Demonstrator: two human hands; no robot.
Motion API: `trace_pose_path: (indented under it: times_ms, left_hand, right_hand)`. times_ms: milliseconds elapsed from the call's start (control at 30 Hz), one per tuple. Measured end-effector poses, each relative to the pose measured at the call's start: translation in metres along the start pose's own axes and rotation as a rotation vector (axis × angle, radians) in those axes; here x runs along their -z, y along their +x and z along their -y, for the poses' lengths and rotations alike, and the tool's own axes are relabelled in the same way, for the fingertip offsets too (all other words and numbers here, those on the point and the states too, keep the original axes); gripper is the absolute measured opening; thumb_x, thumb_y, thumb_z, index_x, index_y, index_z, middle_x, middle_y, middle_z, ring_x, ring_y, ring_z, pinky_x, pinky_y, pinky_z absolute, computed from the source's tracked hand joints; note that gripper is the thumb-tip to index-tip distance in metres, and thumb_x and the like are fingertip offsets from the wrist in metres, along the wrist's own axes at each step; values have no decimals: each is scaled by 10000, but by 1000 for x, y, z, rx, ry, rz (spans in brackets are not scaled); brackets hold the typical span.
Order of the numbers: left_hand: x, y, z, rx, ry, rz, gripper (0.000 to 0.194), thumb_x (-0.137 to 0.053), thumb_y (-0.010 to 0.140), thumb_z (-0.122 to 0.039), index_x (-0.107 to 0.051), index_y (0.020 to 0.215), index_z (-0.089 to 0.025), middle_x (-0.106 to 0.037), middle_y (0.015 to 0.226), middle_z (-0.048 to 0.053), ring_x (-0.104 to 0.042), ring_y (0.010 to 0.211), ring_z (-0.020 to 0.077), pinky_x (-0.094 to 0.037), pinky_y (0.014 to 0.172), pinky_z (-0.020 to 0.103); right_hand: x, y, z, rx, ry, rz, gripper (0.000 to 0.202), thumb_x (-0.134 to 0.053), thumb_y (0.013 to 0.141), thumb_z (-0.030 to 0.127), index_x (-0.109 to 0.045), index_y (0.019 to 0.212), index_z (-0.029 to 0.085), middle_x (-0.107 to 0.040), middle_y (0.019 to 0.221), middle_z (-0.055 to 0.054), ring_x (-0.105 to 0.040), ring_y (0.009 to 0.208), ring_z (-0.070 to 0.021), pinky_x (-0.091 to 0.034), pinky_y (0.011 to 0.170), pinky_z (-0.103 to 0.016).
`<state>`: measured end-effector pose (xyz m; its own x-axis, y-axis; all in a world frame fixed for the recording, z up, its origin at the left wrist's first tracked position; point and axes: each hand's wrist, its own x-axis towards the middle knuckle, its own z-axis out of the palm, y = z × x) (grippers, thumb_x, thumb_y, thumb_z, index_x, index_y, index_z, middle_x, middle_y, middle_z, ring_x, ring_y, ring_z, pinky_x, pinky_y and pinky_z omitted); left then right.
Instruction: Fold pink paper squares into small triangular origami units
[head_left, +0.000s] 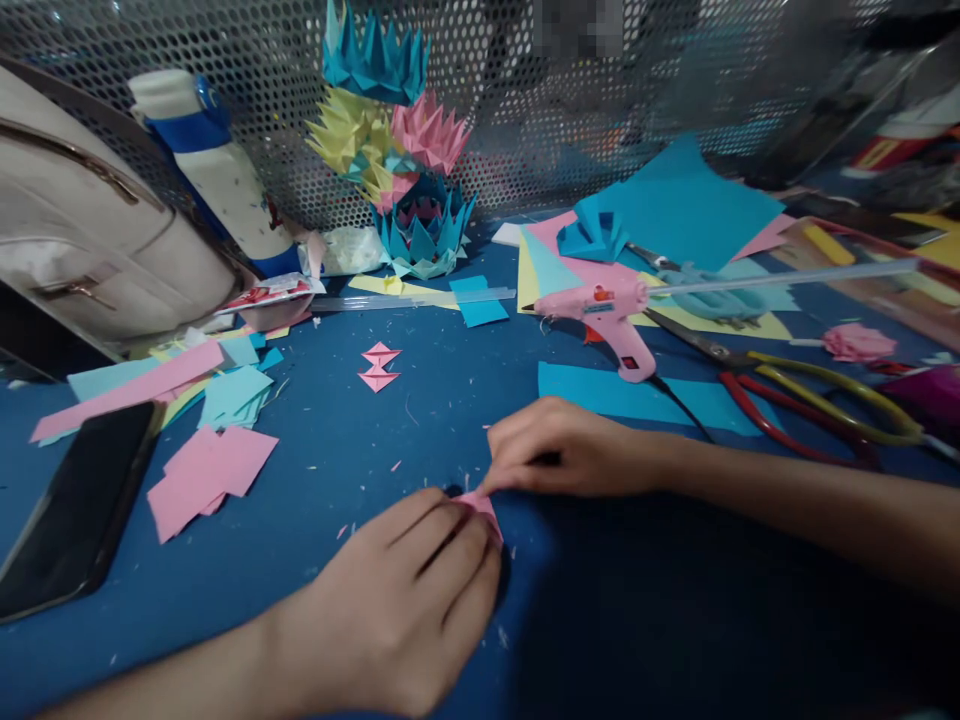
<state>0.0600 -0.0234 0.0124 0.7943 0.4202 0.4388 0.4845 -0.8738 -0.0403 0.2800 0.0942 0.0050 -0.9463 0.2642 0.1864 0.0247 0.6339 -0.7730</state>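
Observation:
A small piece of pink paper (486, 512) lies on the blue tabletop, mostly hidden under my fingers. My left hand (409, 590) covers it with bent fingers pressed together, pinning it to the surface. At its upper edge, my right hand (566, 450) is closed, thumb and fingertip pinching the paper's corner. Farther up the table sit two small folded pink paper pieces (379, 367), one in front of the other. To the left is a loose pile of square pink papers (214, 475).
A pink glue gun (600, 310) with a clear stick lies beyond my right hand, near red-and-yellow scissors (810, 400). Folded paper flowers (424, 225) stand against a perforated metal panel. A phone (82, 500), bottle (225, 180) and pale bag (97, 220) are at left.

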Motion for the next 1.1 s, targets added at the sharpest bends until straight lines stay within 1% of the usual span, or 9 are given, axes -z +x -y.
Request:
trace_pose_path:
  times_ms: [167, 300, 400, 500, 667, 767, 867, 1000, 1100]
  left_hand:
    - [5, -3, 11, 218, -227, -44, 290, -398, 1053, -184, -687, 1073, -166, -711, 1084, 39, -676, 967, 124, -569, 842, 220]
    - [9, -5, 20, 328, -443, -12, 329, -427, 1014, -124, -717, 909, -239, -572, 1280, 52, -538, 1235, 174, -493, 999, 316]
    - [6, -5, 25, 410, -527, -12, 350, -434, 981, -62, -705, 829, -225, -531, 1276, 63, -489, 1263, 181, -453, 1031, 347]
    - [4, -5, 28, 435, -551, 22, 375, -390, 970, -32, -703, 881, -220, -523, 1287, 69, -488, 1254, 181, -451, 1025, 355]
    - [4, -10, 10, 346, -278, -47, 386, -335, 966, -24, -656, 1134, -157, -597, 1231, 111, -542, 1169, 206, -471, 968, 374]
    - [1, -16, -17, 149, -49, -33, 382, -329, 1004, -82, -612, 1260, -98, -633, 1273, 110, -550, 1203, 225, -404, 1060, 400]
    - [-4, -21, -38, 134, 119, 39, 356, -388, 1026, -183, -611, 1297, -125, -615, 1345, 51, -535, 1247, 193, -367, 1098, 315]
    - [-6, -25, -39, 146, 151, 77, 412, -359, 1058, -326, -618, 1293, -110, -613, 1359, 73, -509, 1298, 201, -377, 1099, 313]
    - [-4, -25, -30, 109, 163, 103, 445, -345, 1066, -385, -620, 1300, -125, -615, 1359, 72, -513, 1295, 206, -369, 1099, 321]
  right_hand:
    - [3, 0, 2, -146, 150, -185, 303, -481, 1020, 297, -725, 1066, 124, -623, 762, -15, -549, 665, -86, -423, 619, -204]
    - [-6, -2, 9, -66, 10, -131, 185, -640, 932, 271, -716, 1039, 141, -645, 855, -33, -570, 793, -117, -429, 700, -230]
    - [-14, -1, 14, 14, -154, -79, 124, -676, 906, 263, -705, 905, 143, -634, 790, -21, -537, 806, -133, -405, 737, -252]
    - [-21, 0, 17, -5, -249, -105, 204, -624, 936, 265, -646, 771, 147, -579, 704, 7, -486, 721, -119, -366, 689, -251]
    - [-29, -1, 16, -62, -335, -180, 207, -631, 891, 229, -565, 704, 167, -505, 647, 44, -424, 652, -108, -323, 684, -267]
    - [-34, -3, 18, -118, -323, -230, 222, -635, 862, 196, -520, 674, 172, -476, 626, 64, -407, 628, -96, -315, 703, -266]
    - [-36, -4, 22, -195, -288, -247, 258, -643, 851, 196, -492, 644, 171, -476, 611, 76, -419, 616, -86, -311, 734, -268]
    - [-33, -3, 25, -250, -335, -202, 235, -676, 806, 198, -524, 629, 171, -508, 597, 69, -450, 620, -94, -281, 694, -271]
    - [-27, -2, 23, -255, -341, -193, 246, -626, 894, 307, -564, 698, 174, -551, 659, 40, -474, 641, -105, -292, 666, -263]
